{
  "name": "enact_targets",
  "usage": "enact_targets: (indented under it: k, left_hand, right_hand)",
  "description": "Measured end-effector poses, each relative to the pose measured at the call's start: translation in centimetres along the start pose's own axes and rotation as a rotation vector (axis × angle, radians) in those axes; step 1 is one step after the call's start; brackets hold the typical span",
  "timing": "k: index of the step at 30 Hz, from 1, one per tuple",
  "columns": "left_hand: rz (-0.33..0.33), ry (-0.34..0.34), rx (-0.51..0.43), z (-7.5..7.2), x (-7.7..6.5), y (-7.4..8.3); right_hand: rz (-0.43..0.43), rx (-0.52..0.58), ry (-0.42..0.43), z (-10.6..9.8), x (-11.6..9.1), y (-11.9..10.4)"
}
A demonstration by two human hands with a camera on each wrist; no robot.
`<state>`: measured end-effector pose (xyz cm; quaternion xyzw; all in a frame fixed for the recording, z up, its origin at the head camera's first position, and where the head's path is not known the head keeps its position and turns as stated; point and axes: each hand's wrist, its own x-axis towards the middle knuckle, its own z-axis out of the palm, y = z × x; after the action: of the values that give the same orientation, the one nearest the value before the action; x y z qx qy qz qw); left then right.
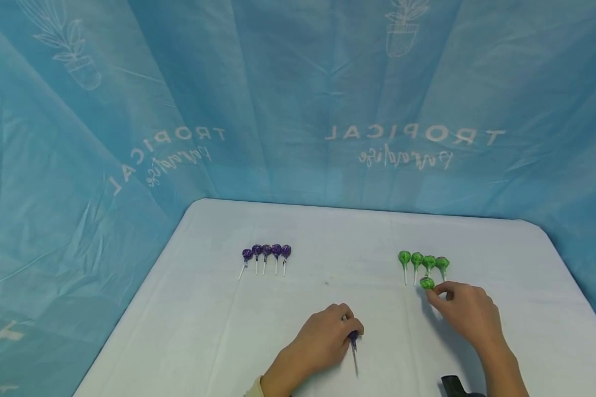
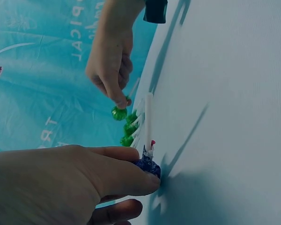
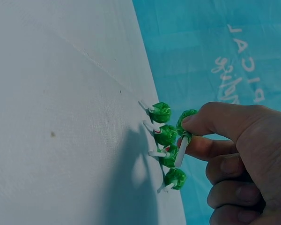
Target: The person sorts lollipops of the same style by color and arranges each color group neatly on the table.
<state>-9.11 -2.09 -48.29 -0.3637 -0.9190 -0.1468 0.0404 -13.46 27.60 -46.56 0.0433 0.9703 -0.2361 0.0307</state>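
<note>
My left hand [image 1: 324, 337] pinches a purple-wrapped lollipop [image 2: 149, 165] by its head, low over the white table near the front middle. The lollipop's white stick [image 2: 149, 119] points away from the fingers. Between thumb and forefinger, my right hand [image 1: 469, 311] holds a green lollipop [image 3: 184, 123] just in front of a row of green lollipops [image 1: 404, 257]. Its white stick [image 3: 181, 152] shows below the thumb in the right wrist view. At the left, several purple lollipops [image 1: 266, 250] lie side by side, sticks toward me.
The white-covered table [image 1: 218, 331] meets a blue curtain [image 1: 288, 110] at the back and sides. A dark object [image 1: 453, 385] shows at the front edge, beside the right forearm. A small mark [image 1: 326, 283] lies on the cloth between the two rows.
</note>
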Motion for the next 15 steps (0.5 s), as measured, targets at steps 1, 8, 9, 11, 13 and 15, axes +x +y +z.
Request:
enact_targets:
  k: [1,8,9,11,13,15]
  left_hand:
    - [0.002,0.004,0.001,0.0,0.0,-0.1]
    - [0.002,0.024,-0.005,0.2,-0.3,-0.6]
    - [-0.003,0.019,-0.008,0.1,-0.4,-0.7]
    - [-0.013,0.015,-0.011,0.1,-0.4,-0.9]
    - [-0.014,0.02,-0.013,-0.2,-0.5,-1.1]
    - [-0.011,0.03,-0.009,-0.4,-0.5,-1.4]
  right_hand:
    - [0.001,-0.003,0.003,0.0,0.0,0.1]
    - [0.027,-0.012,0.002,-0.2,0.0,0.5]
    - [0.027,-0.012,0.006,-0.2,0.0,0.5]
    - [0.033,-0.017,0.02,-0.2,0.0,0.6]
    - [0.043,-0.02,0.046,-0.3,0.1,0.7]
    - [0.057,-0.024,0.078,-0.5,0.2,0.9]
